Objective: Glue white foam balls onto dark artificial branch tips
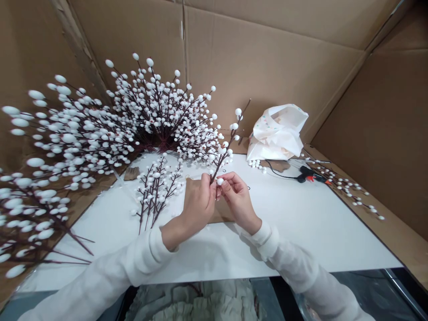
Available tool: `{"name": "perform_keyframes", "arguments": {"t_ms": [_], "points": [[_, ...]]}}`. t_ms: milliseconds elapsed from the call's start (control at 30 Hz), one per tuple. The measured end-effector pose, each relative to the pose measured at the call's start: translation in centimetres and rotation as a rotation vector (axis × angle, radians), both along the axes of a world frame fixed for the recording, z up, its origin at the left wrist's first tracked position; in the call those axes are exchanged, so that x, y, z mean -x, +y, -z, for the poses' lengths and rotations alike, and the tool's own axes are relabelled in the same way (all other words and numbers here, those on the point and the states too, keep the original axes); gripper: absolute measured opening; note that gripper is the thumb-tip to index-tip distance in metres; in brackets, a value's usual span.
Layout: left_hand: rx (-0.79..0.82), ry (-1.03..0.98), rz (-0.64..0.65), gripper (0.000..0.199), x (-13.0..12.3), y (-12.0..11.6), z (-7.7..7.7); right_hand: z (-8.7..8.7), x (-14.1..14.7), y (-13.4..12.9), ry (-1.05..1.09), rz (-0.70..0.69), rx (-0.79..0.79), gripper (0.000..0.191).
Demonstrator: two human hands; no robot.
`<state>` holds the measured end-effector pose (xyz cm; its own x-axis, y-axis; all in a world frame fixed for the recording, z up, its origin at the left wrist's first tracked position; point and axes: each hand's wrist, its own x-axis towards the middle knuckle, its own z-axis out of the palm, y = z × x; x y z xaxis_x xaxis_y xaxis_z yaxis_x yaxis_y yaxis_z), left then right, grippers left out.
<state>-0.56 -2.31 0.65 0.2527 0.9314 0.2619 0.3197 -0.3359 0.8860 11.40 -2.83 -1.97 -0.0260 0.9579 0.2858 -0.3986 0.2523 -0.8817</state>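
In the head view, the left hand (199,206) and the right hand (238,198) meet just above the middle of a white board (301,227). The left fingers (205,183) are curled closed around the lower end of a dark berry stem (222,162), which tilts up and to the right, away from the person. The right fingers (223,187) are bent in a pinch on a white foam berry (220,181) right beside that stem; whether the berry is already joined to it, the view does not show. A brown cardboard sheet (217,211) lies flat under both hands.

Left of the hands, a small bunch of berry sprays (155,191) lies on the board. Beyond it, a large fan of finished sprays (160,111) spreads toward the cardboard walls (267,58). To the right, a black hot glue gun (310,174) with red parts lies near the far edge, its black cord (281,174) trailing toward a crumpled, patterned white plastic bag (277,133). Loose white berries (256,165) sit just beside the bag, and a thin berry spray (344,187) lies along the cardboard at the right. White sleeves (267,240) cover both forearms.
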Motion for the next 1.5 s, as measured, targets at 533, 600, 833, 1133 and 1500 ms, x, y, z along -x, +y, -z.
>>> {"name": "perform_keyframes", "arguments": {"t_ms": [533, 600, 833, 1133, 1500], "points": [[-0.028, 0.032, 0.069, 0.025, 0.4, 0.3, -0.7, -0.8, 0.3, -0.5, 0.116, 0.024, -0.049, 0.021], [-0.042, 0.045, 0.081, 0.026, 0.4, 0.3, -0.6, -0.6, 0.3, -0.5, 0.128, 0.030, -0.061, 0.021], [-0.066, 0.028, 0.085, 0.030, 0.1, 0.0, 0.3, -0.4, 0.5, -0.6, 0.121, 0.023, -0.089, 0.019], [-0.035, 0.051, 0.097, 0.028, 0.1, -0.3, 0.7, -0.4, 0.3, -0.6, 0.096, -0.022, -0.087, 0.020], [-0.009, 0.078, 0.107, 0.027, 0.1, -0.3, 0.6, -0.3, 0.2, -0.5, 0.072, -0.031, -0.147, 0.017]]}}
